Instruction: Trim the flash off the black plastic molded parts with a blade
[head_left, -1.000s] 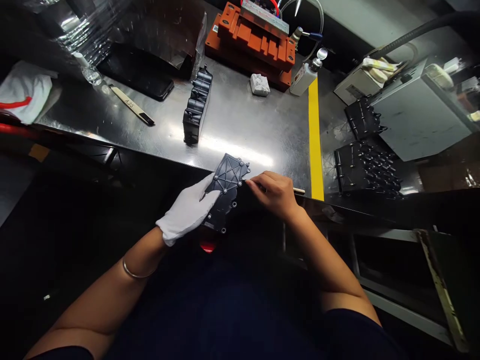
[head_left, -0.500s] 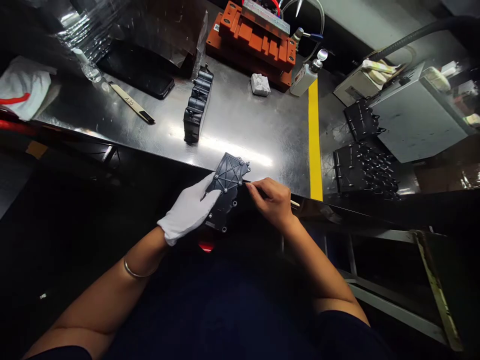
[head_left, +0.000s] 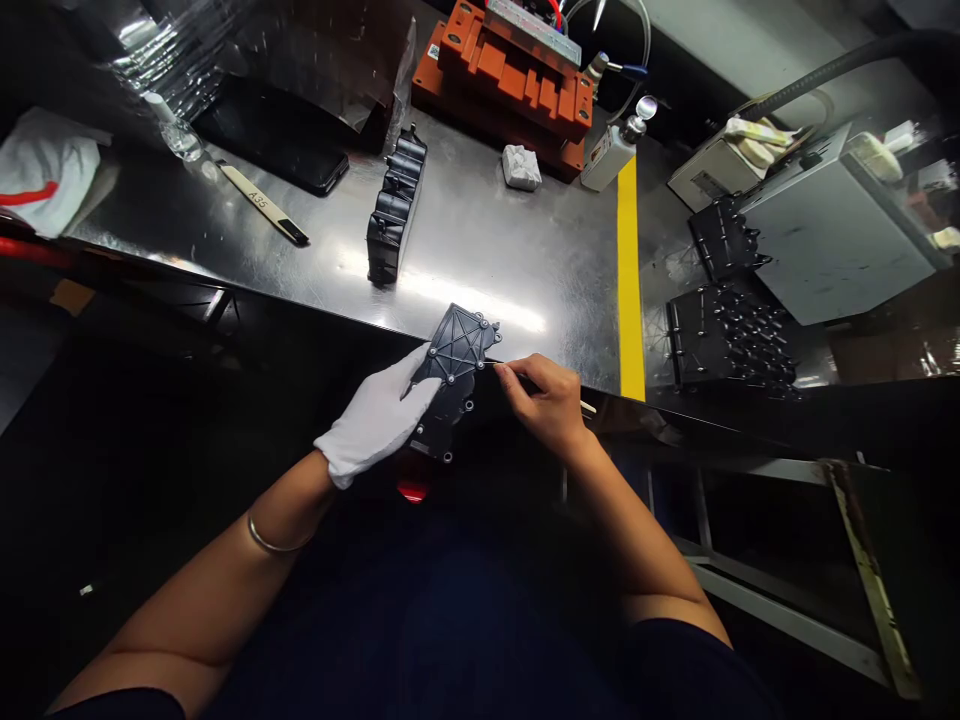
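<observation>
My left hand (head_left: 379,415), in a white glove, grips a black ribbed plastic part (head_left: 459,345) by its left edge. The part has crossed ribs on its upper plate and small ringed holes along its rim. Bare and pinched closed, my right hand (head_left: 547,395) holds a slim pale-handled tool (head_left: 589,409) whose handle end pokes out behind the palm. Its thin tip reaches the part's right edge, near a corner hole; the tip's exact shape is too small to tell. Beyond them, another black plastic part (head_left: 395,205) stands on the metal table (head_left: 480,260).
To the left lie a pale stick marked A35 (head_left: 259,200), a phone (head_left: 274,135), a small clear bottle (head_left: 174,130) and a white cloth (head_left: 49,170). An orange fixture (head_left: 517,90), a white lump (head_left: 521,167) and a dispenser bottle (head_left: 609,155) stand behind. Right of the yellow tape (head_left: 630,280) sit more black parts (head_left: 731,340).
My right hand has shifted slightly down and left with the tool, its tip staying by the part's right edge. My left hand keeps its grip, almost still.
</observation>
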